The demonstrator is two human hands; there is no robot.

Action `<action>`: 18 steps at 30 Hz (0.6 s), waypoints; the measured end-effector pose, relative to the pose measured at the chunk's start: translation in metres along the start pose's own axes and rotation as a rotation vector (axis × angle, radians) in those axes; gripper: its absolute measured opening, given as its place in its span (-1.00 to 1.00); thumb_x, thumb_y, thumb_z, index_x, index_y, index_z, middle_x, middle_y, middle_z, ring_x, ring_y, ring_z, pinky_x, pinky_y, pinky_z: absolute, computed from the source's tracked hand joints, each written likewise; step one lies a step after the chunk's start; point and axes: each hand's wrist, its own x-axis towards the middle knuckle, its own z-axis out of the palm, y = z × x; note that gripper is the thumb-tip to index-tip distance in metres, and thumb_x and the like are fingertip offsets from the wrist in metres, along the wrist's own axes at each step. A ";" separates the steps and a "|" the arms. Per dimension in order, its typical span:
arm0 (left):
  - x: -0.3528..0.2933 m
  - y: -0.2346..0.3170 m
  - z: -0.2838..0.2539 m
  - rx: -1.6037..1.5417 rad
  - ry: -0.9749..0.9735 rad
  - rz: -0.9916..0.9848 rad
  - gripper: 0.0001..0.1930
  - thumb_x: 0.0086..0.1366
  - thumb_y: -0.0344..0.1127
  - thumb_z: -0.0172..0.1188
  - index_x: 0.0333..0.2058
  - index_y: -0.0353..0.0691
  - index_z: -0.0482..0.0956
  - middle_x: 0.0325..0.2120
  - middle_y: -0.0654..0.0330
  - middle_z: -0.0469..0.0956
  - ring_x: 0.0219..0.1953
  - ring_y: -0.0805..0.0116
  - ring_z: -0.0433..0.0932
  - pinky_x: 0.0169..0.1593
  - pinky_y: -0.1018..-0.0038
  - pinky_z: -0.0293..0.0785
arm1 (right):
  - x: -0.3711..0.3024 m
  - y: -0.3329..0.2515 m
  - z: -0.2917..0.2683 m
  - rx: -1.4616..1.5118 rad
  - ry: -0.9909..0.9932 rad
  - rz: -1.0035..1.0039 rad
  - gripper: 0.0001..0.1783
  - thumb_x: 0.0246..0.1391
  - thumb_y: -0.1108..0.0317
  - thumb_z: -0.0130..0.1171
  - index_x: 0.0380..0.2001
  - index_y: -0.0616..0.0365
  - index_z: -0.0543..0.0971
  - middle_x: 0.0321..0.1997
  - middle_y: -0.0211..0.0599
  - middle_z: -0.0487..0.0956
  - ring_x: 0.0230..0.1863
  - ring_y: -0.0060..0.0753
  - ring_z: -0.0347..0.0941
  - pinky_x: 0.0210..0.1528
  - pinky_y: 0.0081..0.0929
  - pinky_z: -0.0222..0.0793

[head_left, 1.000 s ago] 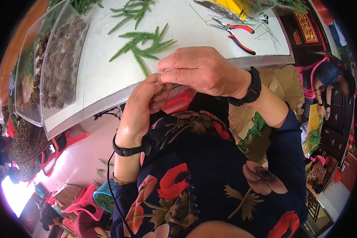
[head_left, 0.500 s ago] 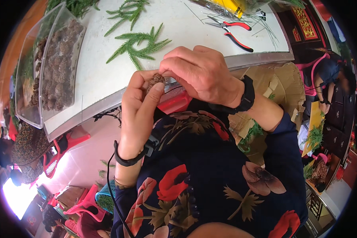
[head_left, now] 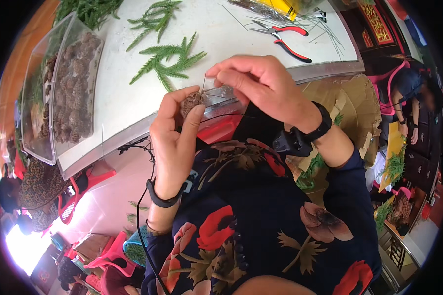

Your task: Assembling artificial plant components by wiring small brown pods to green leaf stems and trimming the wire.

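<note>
Between the thumb and fingers of my left hand [head_left: 172, 132] is a small brown pine cone [head_left: 193, 102], held above the table's near edge. Thin wire [head_left: 204, 82] comes from the cone, one end standing up and another reaching to the right. My right hand [head_left: 268, 86] hovers just right of the cone, its fingers loosely bent and apart from it. The index fingertip is close to the upright wire end; no firm grip on it shows. Beyond my hands, green sprigs [head_left: 167, 61] lie on the white table [head_left: 118, 69].
A clear plastic box [head_left: 54, 142] of pine cones stands at the left. Red-and-black pliers [head_left: 285, 39] lie far right beside loose wires [head_left: 330, 34]. Cardboard [head_left: 354, 108] sits right of me, below the table edge. Other people work at both sides.
My right hand has let go at the cone and moved right, its fingers loosening. The wire ends now show. My left hand keeps the cone and has shifted slightly down.
</note>
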 end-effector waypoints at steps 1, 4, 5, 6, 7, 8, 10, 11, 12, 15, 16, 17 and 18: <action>0.000 0.000 -0.003 -0.156 -0.041 -0.102 -0.77 0.32 -0.48 0.10 -0.06 -0.34 0.48 -0.41 0.24 0.51 -0.40 0.54 0.45 -0.35 0.58 0.34 | -0.001 -0.002 -0.002 -0.105 0.052 -0.087 -0.76 0.03 0.56 0.21 -0.18 0.16 0.61 -0.41 -0.41 0.52 -0.52 -0.70 0.37 -0.46 -0.69 0.31; 0.001 -0.004 -0.010 -0.467 -0.122 -0.308 -0.74 0.33 -0.43 0.08 -0.03 -0.32 0.49 -0.41 0.28 0.48 -0.45 0.56 0.39 -0.37 0.65 0.27 | 0.001 -0.001 -0.004 -0.312 0.155 -0.261 -0.72 0.00 0.59 0.23 -0.18 0.11 0.63 -0.29 -0.37 0.53 -0.52 -0.67 0.37 -0.45 -0.70 0.31; 0.002 -0.006 -0.011 -0.540 -0.151 -0.322 -0.74 0.34 -0.41 0.09 -0.02 -0.32 0.48 -0.41 0.29 0.49 -0.46 0.60 0.37 -0.39 0.68 0.24 | 0.004 0.004 -0.002 -0.352 0.153 -0.382 -0.71 -0.02 0.60 0.24 -0.19 0.10 0.63 -0.24 -0.36 0.52 -0.51 -0.66 0.38 -0.45 -0.70 0.32; 0.003 -0.008 -0.011 -0.613 -0.179 -0.337 -0.74 0.34 -0.40 0.10 -0.02 -0.33 0.47 -0.42 0.29 0.50 -0.46 0.63 0.36 -0.41 0.71 0.21 | 0.007 0.008 0.000 -0.391 0.151 -0.501 -0.71 -0.04 0.60 0.25 -0.20 0.08 0.64 -0.18 -0.35 0.51 -0.50 -0.64 0.38 -0.44 -0.69 0.33; 0.004 -0.009 -0.010 -0.687 -0.207 -0.353 -0.74 0.34 -0.39 0.11 -0.02 -0.33 0.46 -0.42 0.30 0.51 -0.47 0.66 0.35 -0.42 0.74 0.18 | 0.008 0.010 0.001 -0.430 0.147 -0.620 -0.70 -0.05 0.61 0.26 -0.21 0.07 0.64 -0.13 -0.35 0.50 -0.49 -0.63 0.39 -0.43 -0.68 0.35; 0.004 -0.010 -0.009 -0.687 -0.209 -0.355 -0.74 0.34 -0.39 0.11 -0.02 -0.33 0.46 -0.42 0.30 0.51 -0.47 0.66 0.35 -0.42 0.74 0.18 | 0.008 0.012 -0.001 -0.430 0.148 -0.617 -0.70 -0.05 0.61 0.26 -0.21 0.07 0.64 -0.13 -0.35 0.50 -0.49 -0.63 0.39 -0.43 -0.68 0.35; 0.004 -0.010 -0.008 -0.747 -0.213 -0.398 -0.74 0.35 -0.37 0.10 -0.03 -0.34 0.46 -0.44 0.29 0.51 -0.49 0.66 0.33 -0.43 0.72 0.19 | 0.010 0.010 -0.003 -0.454 0.058 -0.611 -0.71 -0.07 0.61 0.27 -0.24 0.06 0.65 -0.10 -0.33 0.49 -0.44 -0.55 0.45 -0.41 -0.64 0.38; 0.004 -0.009 -0.008 -0.776 -0.213 -0.417 -0.74 0.35 -0.36 0.10 -0.04 -0.34 0.46 -0.45 0.29 0.51 -0.50 0.66 0.32 -0.44 0.72 0.19 | 0.011 0.009 -0.003 -0.465 0.011 -0.611 -0.72 -0.07 0.61 0.27 -0.25 0.06 0.65 -0.08 -0.32 0.48 -0.41 -0.51 0.47 -0.40 -0.62 0.40; 0.004 -0.009 -0.007 -0.775 -0.209 -0.414 -0.74 0.35 -0.36 0.10 -0.04 -0.34 0.46 -0.45 0.29 0.51 -0.50 0.66 0.32 -0.44 0.72 0.19 | 0.012 0.009 -0.003 -0.465 0.008 -0.615 -0.72 -0.07 0.61 0.27 -0.25 0.06 0.65 -0.08 -0.32 0.48 -0.41 -0.51 0.47 -0.40 -0.62 0.40; 0.005 -0.010 -0.007 -0.786 -0.198 -0.443 -0.75 0.35 -0.36 0.09 -0.06 -0.34 0.47 -0.45 0.29 0.51 -0.52 0.66 0.33 -0.45 0.71 0.20 | 0.016 0.010 -0.003 -0.511 0.004 -0.615 -0.76 -0.08 0.61 0.28 -0.30 0.07 0.64 -0.13 -0.28 0.51 -0.37 -0.42 0.51 -0.36 -0.56 0.44; 0.006 -0.011 -0.008 -0.786 -0.190 -0.440 -0.75 0.35 -0.36 0.09 -0.06 -0.34 0.47 -0.45 0.29 0.51 -0.52 0.66 0.33 -0.45 0.71 0.20 | 0.019 0.009 -0.003 -0.509 -0.002 -0.621 -0.76 -0.08 0.61 0.28 -0.30 0.07 0.64 -0.13 -0.28 0.51 -0.37 -0.42 0.51 -0.36 -0.56 0.44; 0.007 -0.012 -0.008 -0.791 -0.220 -0.446 -0.75 0.35 -0.34 0.09 -0.06 -0.34 0.46 -0.45 0.29 0.49 -0.51 0.65 0.32 -0.45 0.72 0.19 | 0.020 0.008 -0.004 -0.522 -0.015 -0.631 -0.78 -0.08 0.61 0.27 -0.31 0.09 0.63 -0.15 -0.26 0.52 -0.38 -0.40 0.51 -0.35 -0.54 0.44; 0.009 -0.012 -0.010 -0.795 -0.249 -0.449 -0.74 0.34 -0.33 0.09 -0.06 -0.33 0.46 -0.44 0.29 0.48 -0.51 0.64 0.31 -0.45 0.73 0.18 | 0.022 0.006 -0.006 -0.536 -0.029 -0.644 -0.79 -0.08 0.61 0.27 -0.33 0.11 0.62 -0.18 -0.25 0.52 -0.38 -0.37 0.51 -0.35 -0.53 0.44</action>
